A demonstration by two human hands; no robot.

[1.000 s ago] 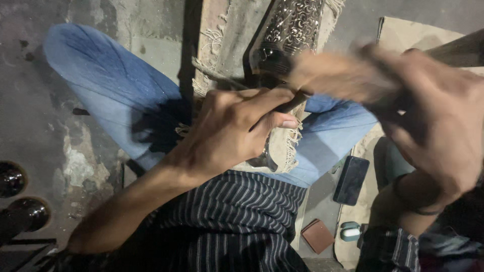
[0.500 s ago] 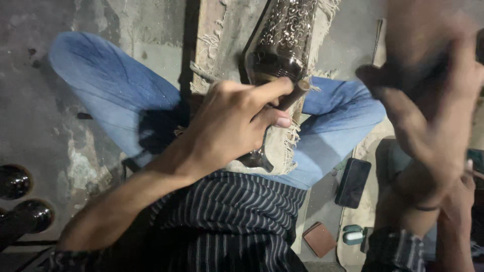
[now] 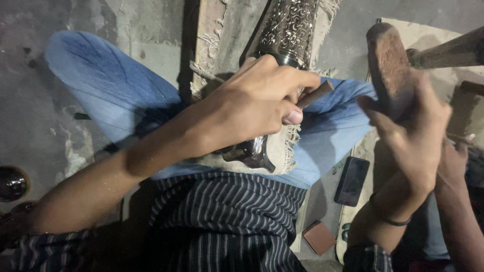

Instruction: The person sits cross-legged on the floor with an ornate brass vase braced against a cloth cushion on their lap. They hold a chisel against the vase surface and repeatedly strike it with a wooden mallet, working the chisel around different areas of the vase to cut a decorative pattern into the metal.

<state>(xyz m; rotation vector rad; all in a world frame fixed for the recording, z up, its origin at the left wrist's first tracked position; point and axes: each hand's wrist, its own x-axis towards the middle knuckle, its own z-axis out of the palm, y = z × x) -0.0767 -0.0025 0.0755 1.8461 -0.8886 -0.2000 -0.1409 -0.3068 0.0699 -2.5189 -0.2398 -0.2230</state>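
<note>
**Punch under the left hand, mallet raised to its right**

From the head view I see my left hand (image 3: 257, 108) clenched around a short punch (image 3: 313, 94), whose butt end juts out past the thumb toward the upper right; its working tip is hidden under the fingers, so I cannot tell exactly where it meets the metal. Directly beneath and beyond this hand lies the engraved vessel (image 3: 292, 30), its long axis running away from me and slightly rightward, resting on a frayed cloth (image 3: 282, 151) over my lap. My right hand (image 3: 418, 146) grasps a wooden mallet (image 3: 388, 68), held well apart from the punch, to the right of the left hand and slightly higher in the picture; the handle leaves the frame at the right edge. The punch's exposed butt points toward the mallet head, so I judge the line between the two runs roughly across the vessel's axis. A phone (image 3: 352, 180) lies on the floor below the right hand.
</note>
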